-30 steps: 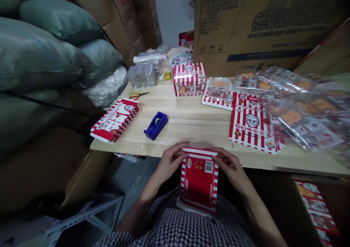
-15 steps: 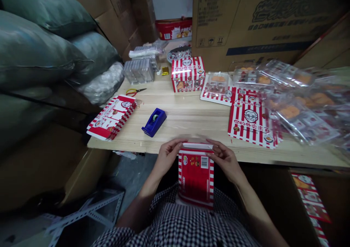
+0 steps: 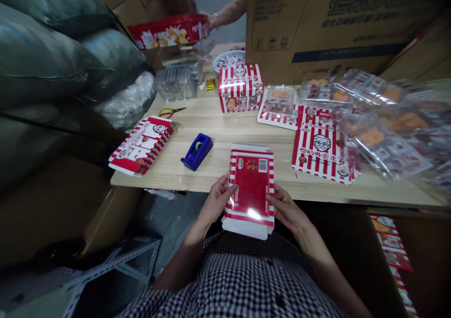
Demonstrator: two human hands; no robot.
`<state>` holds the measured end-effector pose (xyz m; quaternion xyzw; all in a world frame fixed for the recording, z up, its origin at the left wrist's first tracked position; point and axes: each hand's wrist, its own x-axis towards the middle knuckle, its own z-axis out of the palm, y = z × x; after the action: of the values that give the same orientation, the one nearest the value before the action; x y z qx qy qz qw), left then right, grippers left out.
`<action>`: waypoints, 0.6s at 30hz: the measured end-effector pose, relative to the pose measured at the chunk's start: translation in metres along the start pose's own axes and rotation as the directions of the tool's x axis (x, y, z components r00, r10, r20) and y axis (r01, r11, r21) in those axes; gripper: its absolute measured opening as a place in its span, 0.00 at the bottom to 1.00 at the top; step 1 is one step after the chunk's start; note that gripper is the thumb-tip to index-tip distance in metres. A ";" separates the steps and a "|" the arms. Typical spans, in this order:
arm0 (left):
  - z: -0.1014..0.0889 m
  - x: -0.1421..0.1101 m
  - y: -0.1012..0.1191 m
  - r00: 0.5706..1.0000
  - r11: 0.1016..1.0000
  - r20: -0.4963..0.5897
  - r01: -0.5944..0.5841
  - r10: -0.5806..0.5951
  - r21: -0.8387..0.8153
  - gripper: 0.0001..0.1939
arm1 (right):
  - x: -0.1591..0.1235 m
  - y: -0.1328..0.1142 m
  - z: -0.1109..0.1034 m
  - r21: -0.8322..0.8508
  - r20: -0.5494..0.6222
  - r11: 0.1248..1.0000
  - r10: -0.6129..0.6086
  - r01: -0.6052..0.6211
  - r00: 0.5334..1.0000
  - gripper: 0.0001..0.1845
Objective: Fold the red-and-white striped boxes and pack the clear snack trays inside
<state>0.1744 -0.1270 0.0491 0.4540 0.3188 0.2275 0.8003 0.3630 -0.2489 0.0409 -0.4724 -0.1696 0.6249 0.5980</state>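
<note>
The left hand point(image 3: 218, 198) is gripping the left edge of a flat red-and-white printed carton point(image 3: 251, 186), with its thumb lying across the printed face near the lower corner and its fingers curling out of sight beneath. The right hand point(image 3: 285, 210) is pressing against the opposite edge, its fingertips point(image 3: 272, 198) touching the side. The hands are spread apart by the carton's full width, and both are holding it between them. The carton is lying nearly flat, its upper part over the table point(image 3: 239, 139) and its white flap hanging past the table edge towards the person's lap.

A second ago, both hands were pinching the carton's top edge close together while it hung down against the checked shirt point(image 3: 239, 280). Now they have slid down to its sides, and the carton has moved forward over the table.

Just beyond the grip, a blue tape dispenser point(image 3: 196, 151) is sitting to the left, and a stack of flat cartons point(image 3: 320, 151) is lying to the right. Farther ahead, an assembled box point(image 3: 240, 88) is standing upright. Beyond it, a co-worker's hand point(image 3: 213, 20) is now lifting a red tin point(image 3: 169, 30) that was resting at the back earlier.
</note>
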 end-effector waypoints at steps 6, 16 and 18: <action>-0.001 -0.003 0.006 0.992 0.992 0.100 0.071 -0.081 0.103 0.30 | -0.007 0.018 0.004 -0.031 -0.091 0.996 -0.085 0.082 0.992 0.41; -0.015 -0.034 -0.026 0.975 0.984 0.133 0.172 -0.176 0.039 0.31 | -0.011 0.039 0.000 -0.079 -0.099 0.991 -0.114 0.106 0.989 0.48; -0.014 -0.038 -0.025 0.967 0.980 0.158 0.193 -0.198 0.043 0.30 | -0.005 0.023 -0.004 -0.084 -0.133 0.981 -0.182 0.172 0.974 0.46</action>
<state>0.1394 -0.1557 0.0331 0.4481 0.2991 0.1057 0.8358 0.3519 -0.2598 0.0231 -0.5192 -0.1913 0.5279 0.6444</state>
